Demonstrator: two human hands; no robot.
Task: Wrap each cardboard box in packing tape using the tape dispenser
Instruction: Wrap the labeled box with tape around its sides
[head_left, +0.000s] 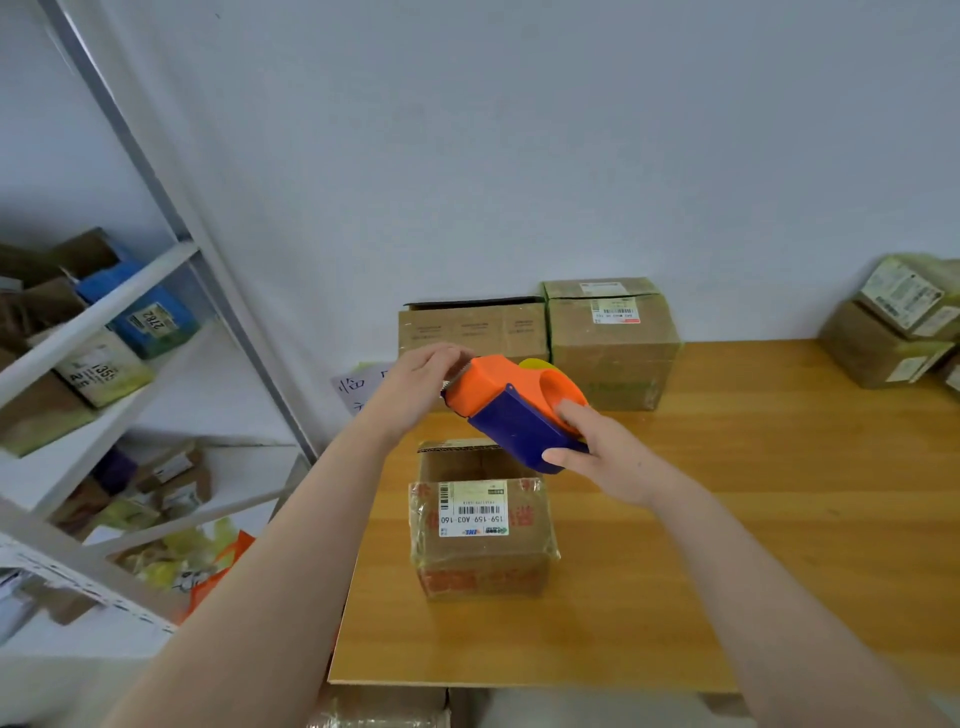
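Tape dispenser (511, 410) is gripped at its blue handle by curled fingers of the right hand (597, 452) and pinched at its toothed edge by the left hand (421, 376); directly below the fingers, the labelled cardboard box (483, 540) on the worktop (727, 545) is judged partly taped, its far top edge unsealed.

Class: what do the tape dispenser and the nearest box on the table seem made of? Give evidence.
Tape dispenser: likely moulded plastic, smooth orange and blue. Box: brown corrugated cardboard, fluted edge showing at the back flap, glossy film wrapped over it.
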